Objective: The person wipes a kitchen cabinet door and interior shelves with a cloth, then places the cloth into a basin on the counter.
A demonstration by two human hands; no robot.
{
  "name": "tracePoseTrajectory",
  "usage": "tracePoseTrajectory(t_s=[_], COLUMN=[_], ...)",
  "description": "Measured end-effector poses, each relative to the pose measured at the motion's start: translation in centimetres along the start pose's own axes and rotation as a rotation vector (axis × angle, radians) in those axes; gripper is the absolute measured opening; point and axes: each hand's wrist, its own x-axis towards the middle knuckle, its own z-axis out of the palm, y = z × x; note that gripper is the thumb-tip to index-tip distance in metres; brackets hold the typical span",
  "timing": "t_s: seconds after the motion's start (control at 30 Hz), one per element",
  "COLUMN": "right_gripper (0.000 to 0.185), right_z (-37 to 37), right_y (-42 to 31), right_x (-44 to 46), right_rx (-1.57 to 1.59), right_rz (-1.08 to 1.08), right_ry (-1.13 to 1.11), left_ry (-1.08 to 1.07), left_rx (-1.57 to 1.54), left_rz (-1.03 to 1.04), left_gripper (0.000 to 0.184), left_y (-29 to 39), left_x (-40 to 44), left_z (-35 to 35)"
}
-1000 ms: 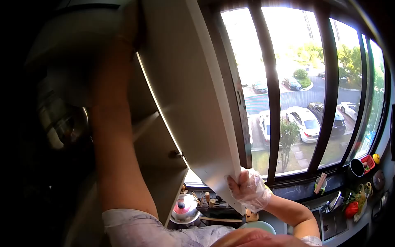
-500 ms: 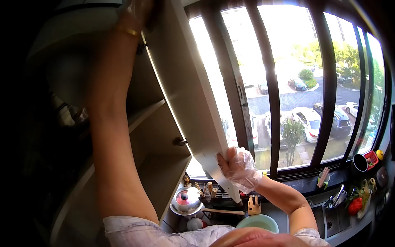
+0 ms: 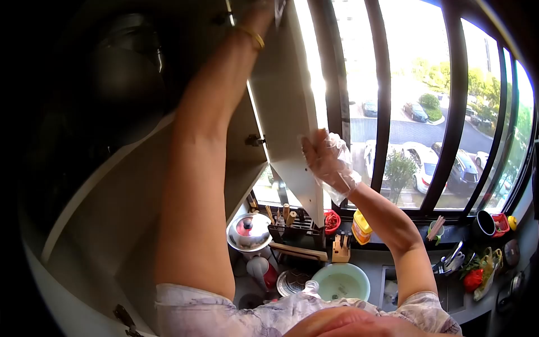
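An open cabinet door [image 3: 283, 95] hangs in front of the window, its hinge [image 3: 255, 140] visible on the left. My right hand [image 3: 330, 160], in a clear plastic glove, is at the door's outer edge, with its fingers curled against it. Raised high at the top edge of the view, my left hand [image 3: 272, 10] is mostly cut off by the frame, beside the upper part of the door; its fingers cannot be made out. A yellow bracelet [image 3: 251, 37] circles the left wrist. The cabinet interior at the left is dark, with a blurry glassy object [image 3: 129, 62] inside.
Below are a lidded pot [image 3: 249, 231], a knife block [image 3: 341, 249], a dish rack [image 3: 297, 229], a pale green basin [image 3: 342, 282] and a yellow container [image 3: 361, 227]. A sink [image 3: 449, 292] and bagged vegetables [image 3: 487, 275] are at the right. Cars show through the barred window.
The view has shifted, showing more of the counter. My right hand has moved up along the door edge. My left arm has swung to the right, its hand now nearly out of view.
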Motion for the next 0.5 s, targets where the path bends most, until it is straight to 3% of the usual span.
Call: tracePoseTrajectory(t_s=[0.03,0.1,0.13,0.17,0.2,0.23,0.33,0.37,0.43,0.5], right_gripper=[0.031,0.028,0.026,0.025,0.024,0.021,0.02,0.021,0.023,0.02], right_z=[0.8,0.8,0.1,-0.1,-0.1,0.3,1.0,0.4,-0.1,0.4], right_y=[-1.3,-1.2,0.2,1.0,1.0,0.7,0.4,0.8,2.6,2.5], right_x=[-0.8,-0.7,0.2,1.0,1.2,0.9,0.7,0.6,0.8,0.8], right_rx=[0.103,0.653,1.097,1.536,1.58,1.543,1.495,1.487,1.455,1.442], right_rz=[0.074,0.35,0.547,0.739,0.969,0.99,1.147,1.134,1.108,1.193], right_ry=[-0.007,-0.139,-0.269,-0.4,-0.41,-0.386,-0.255,-0.326,-0.439,-0.352], left_ry=[-0.198,-0.08,-0.135,-0.158,-0.088,-0.087,-0.044,0.001,-0.017,-0.051], left_rx=[-0.399,0.209,0.519,0.897,1.277,0.684,0.776,0.658,0.759,0.978], left_rz=[-0.005,-0.054,-0.03,0.206,0.457,0.098,-0.021,-0.105,0.227,0.311], left_gripper=[0.02,0.024,0.034,0.04,0.047,0.045,0.043,0.043,0.056,0.054], left_y=[-3.6,-1.1,-5.1,-10.5,-15.8,-13.9,-15.9,-16.1,-15.9,-15.8], left_x=[1.1,-6.0,-8.0,-11.3,-14.6,-19.4,-29.9,-32.1,-33.7,-31.3], left_z=[-1.8,-2.5,-5.1,-8.2,-11.2,-11.4,-14.5,-14.5,-11.9,-11.2])
